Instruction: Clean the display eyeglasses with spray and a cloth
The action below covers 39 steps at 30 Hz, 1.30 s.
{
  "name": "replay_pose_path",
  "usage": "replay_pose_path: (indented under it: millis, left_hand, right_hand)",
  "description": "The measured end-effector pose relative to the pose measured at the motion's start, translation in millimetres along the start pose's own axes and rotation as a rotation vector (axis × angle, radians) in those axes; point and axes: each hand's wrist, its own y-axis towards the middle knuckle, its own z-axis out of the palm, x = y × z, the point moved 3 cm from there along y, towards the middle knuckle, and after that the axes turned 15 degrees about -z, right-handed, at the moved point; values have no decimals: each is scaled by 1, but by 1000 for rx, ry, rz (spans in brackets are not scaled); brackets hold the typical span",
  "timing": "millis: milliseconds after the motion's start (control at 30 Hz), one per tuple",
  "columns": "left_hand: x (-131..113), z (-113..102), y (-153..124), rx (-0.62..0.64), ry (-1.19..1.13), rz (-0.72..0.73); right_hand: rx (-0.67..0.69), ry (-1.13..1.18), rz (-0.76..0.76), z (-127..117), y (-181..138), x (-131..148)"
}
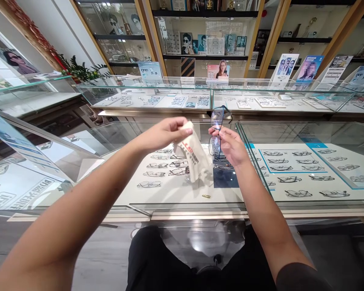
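Observation:
My left hand (171,131) is closed on the upper edge of a pale cloth (192,155) printed with red and dark lettering, which hangs down over the glass counter. To its right, my right hand (230,143) pinches a pair of dark-framed glasses (217,119) near the bridge. The glasses are held upright on end, one lens above the fingers and the other below. Cloth and glasses are apart, with a small gap between them. Beneath both hands, several pairs of glasses lie in rows inside the display case (170,198).
A small gold-coloured piece (206,196) shows near the counter's front. More eyeglass frames (289,179) lie in the case at right. A second glass showcase (151,87) runs across behind, bearing upright advertising cards (150,72). A slanted sign panel (21,145) stands at left.

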Motion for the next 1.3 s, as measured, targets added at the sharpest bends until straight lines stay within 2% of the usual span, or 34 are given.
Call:
replay_pose_path:
  millis: [67, 133, 267, 400, 633, 733, 933, 1133, 1300]
  left_hand:
    - [-2, -11, -1, -286, 49, 112]
    - [-2, -15, -2, -472, 112, 199]
    - [-3, -12, 1, -579, 221, 220]
    - [-2, -7, 3, -561, 188, 159]
    - [18, 11, 26, -460, -271, -27]
    - [20, 22, 34, -460, -354, 8]
    - [37, 40, 47, -431, -331, 153]
    - [69, 51, 56, -466, -444, 149]
    - [79, 58, 52, -426, -467, 145]
  right_hand:
    - [-40, -1, 9, -4, 1, -1]
    - [-44, 8, 39, -5, 0, -4]
    - [-74, 75, 116, -7, -2, -10]
    - [-101, 146, 163, -5, -4, -11]
    - [-47, 94, 219, 5, -7, -21]
    - [-18, 44, 196, 6, -7, -27]
    - [-33, -149, 185, 1, -6, -39]
    - [-30, -288, 223, 3, -7, -41]
    - [1, -313, 203, 7, -11, -47]
